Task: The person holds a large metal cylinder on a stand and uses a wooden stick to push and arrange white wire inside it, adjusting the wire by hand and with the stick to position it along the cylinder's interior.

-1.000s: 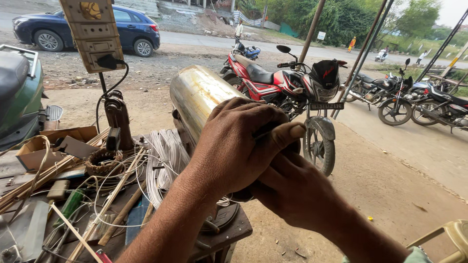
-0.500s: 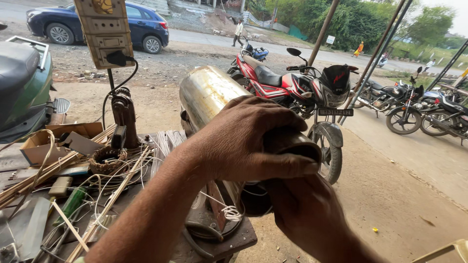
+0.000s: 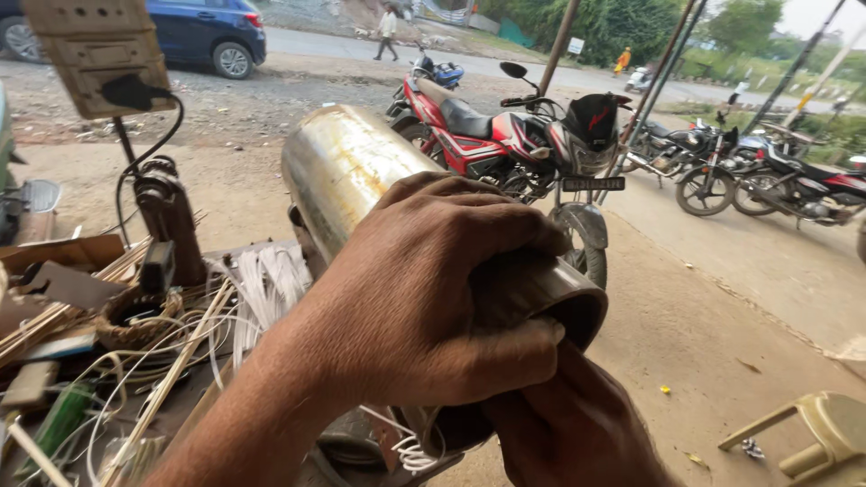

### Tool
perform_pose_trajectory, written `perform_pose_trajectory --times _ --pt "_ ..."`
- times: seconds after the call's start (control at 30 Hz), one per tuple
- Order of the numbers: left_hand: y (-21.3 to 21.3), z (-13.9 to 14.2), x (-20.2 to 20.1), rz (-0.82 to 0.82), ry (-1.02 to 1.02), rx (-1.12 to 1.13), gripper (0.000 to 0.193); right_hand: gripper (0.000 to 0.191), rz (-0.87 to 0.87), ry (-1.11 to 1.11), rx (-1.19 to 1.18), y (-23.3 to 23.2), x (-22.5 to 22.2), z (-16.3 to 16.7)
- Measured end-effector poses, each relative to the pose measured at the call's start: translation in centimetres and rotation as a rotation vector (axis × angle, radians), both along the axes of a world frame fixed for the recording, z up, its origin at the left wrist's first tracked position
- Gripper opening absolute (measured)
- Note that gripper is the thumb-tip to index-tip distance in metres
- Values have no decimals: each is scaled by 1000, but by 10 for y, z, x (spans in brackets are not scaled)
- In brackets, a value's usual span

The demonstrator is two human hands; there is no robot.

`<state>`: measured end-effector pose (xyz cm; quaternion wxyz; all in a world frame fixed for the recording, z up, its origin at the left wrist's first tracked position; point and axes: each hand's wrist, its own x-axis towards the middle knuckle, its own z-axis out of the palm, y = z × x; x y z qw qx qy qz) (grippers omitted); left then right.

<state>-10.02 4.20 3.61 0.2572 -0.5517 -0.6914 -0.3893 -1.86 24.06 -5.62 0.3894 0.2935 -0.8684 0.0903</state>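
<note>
A long, dull silver metal cylinder lies tilted on the cluttered bench, its open dark end toward me. My left hand wraps over the top of that open end, fingers curled around the rim. From below, my right hand presses against the mouth of the cylinder; its fingers are hidden behind the left hand and the rim. White wire ends hang under the cylinder near both hands.
Loose white wires, sticks and a wire coil cover the bench at left. A socket board with a black plug stands behind. A red motorcycle, more bikes, a blue car and a beige plastic chair surround it.
My left hand has stayed clamped over the cylinder's end while my right hand shifted lower under the mouth. The view has tipped closer to the hands.
</note>
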Motion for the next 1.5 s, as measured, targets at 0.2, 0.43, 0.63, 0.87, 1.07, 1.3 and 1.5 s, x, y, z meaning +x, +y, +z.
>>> perform_pose_trajectory --times 0.2,0.43,0.63,0.87,1.07,1.3,1.5 --pt "-1 0 2 -17 -10 34 55 41 -23 112 113 -2 3 10" --pt "2 -10 -6 -22 -169 -72 58 32 39 105 117 8 -12 -3" --pt "5 14 10 -139 -236 -81 60 36 100 41 52 -6 -4 24" --pt "6 7 23 -122 -600 -45 50 31 77 252 -380 16 40 7" --pt "22 10 32 -3 -438 15 42 40 4 68 -664 58 15 -15" --pt "41 8 30 253 -291 -173 39 29 -35 23 -940 103 22 -87" --pt "117 -10 -14 464 -71 -132 43 19 -268 -280 -1207 117 14 -196"
